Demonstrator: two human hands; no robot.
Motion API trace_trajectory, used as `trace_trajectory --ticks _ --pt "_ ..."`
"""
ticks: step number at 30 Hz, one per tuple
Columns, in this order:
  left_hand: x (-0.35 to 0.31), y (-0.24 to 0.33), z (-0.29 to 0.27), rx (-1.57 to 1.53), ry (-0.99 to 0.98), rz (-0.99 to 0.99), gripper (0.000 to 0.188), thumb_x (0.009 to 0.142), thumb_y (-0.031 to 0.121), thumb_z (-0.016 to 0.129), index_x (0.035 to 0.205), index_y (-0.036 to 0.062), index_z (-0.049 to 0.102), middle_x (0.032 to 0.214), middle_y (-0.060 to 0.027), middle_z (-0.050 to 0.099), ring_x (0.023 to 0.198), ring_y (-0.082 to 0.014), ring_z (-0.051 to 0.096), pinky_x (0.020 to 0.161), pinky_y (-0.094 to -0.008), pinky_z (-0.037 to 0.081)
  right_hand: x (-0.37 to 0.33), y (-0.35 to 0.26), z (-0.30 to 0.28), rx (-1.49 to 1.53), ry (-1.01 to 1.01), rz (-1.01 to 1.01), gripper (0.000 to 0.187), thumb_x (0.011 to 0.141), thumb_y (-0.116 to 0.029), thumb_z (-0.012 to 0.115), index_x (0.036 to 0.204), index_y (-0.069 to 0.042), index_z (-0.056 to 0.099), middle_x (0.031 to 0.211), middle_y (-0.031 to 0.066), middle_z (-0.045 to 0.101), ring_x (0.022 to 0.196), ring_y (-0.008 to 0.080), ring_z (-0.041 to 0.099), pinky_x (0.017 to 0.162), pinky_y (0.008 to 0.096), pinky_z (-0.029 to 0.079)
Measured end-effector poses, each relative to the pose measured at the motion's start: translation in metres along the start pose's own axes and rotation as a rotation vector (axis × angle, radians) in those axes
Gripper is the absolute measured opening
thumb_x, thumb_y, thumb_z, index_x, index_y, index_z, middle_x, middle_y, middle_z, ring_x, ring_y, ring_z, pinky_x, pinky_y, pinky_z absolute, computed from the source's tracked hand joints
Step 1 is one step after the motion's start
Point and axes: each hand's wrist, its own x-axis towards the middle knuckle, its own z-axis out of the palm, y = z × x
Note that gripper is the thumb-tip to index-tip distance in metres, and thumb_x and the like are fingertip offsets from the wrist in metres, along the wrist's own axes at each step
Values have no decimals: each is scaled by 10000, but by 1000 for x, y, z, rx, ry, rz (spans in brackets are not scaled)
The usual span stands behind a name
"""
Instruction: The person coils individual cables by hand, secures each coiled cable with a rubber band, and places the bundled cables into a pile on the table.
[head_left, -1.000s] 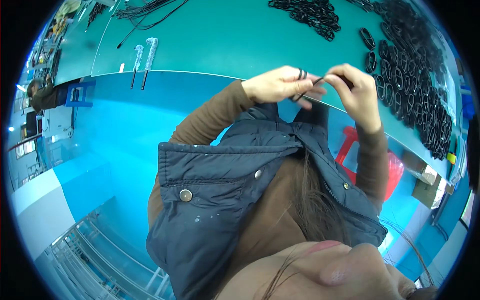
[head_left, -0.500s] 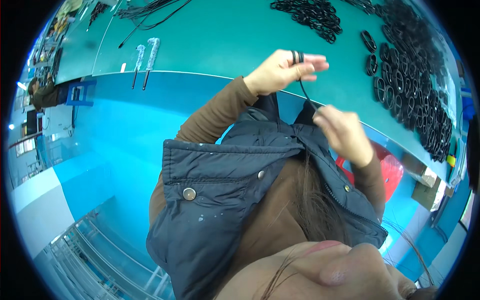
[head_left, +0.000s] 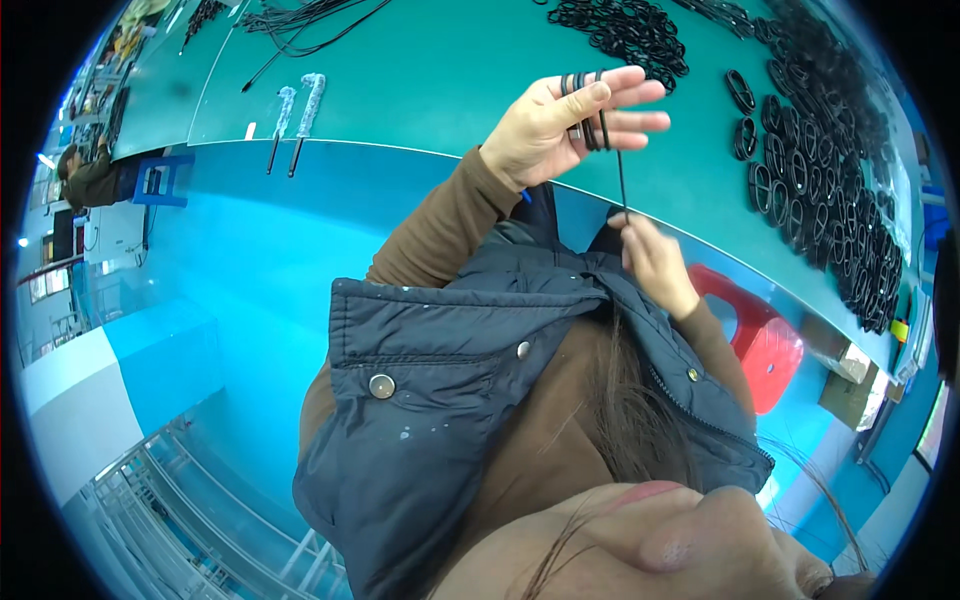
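Note:
Loops of a thin black cable (head_left: 622, 178) lie around the fingers of my left hand (head_left: 545, 122), above the near edge of the green table. Those fingers stretch out to the right, and the thumb rests over the loops. From them the cable runs down, taut and nearly straight, to my right hand (head_left: 655, 262). My right hand is closed, pinching the cable between thumb and fingers in front of my dark jacket. The cable's far end is hidden at the right hand.
The green table (head_left: 420, 90) bears many coiled black cables (head_left: 800, 180) at right, a dark heap (head_left: 620, 35) at the back and loose cables (head_left: 300, 18) at back left. Two wrapped rods (head_left: 310, 105) lie near its edge. A red stool (head_left: 770, 360) stands at right. Another person (head_left: 88, 180) is far left.
My left hand has turned and lifted slightly, its fingers now spread wider. My right hand has moved down and left, pulling the cable straight below the loops.

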Motion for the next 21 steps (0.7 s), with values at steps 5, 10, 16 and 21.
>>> trace_trajectory --ticks 5,10,16,21 --pt "-7 -23 -26 630 -9 67 402 995 168 479 1348 -23 469 1335 -218 519 1003 -325 662 877 -323 546 -7 -50 -36 -576 124 -569 129 824 -84 647 948 -57 624 706 74 607 537 248 546 533 321 449" --pt "-30 -25 -5 533 -94 -344 381 974 144 521 1312 -30 511 1343 -196 521 971 -290 675 818 -288 553 36 -75 -68 -515 266 -559 50 804 -22 670 848 -8 651 719 57 606 541 144 472 513 250 390" --pt "-37 -17 3 322 -106 -500 380 958 93 532 1319 -20 508 1033 -207 676 890 -198 682 719 -224 536 64 -40 -59 -167 205 -428 52 812 -43 683 838 -6 658 710 31 605 555 113 451 510 230 376" --pt "-38 -26 -6 346 -112 -551 373 945 83 550 1301 -28 525 1033 -222 674 879 -204 686 719 -226 538 67 -41 -58 -217 201 -463 53 829 -50 675 847 0 666 711 16 608 578 95 453 516 216 374"
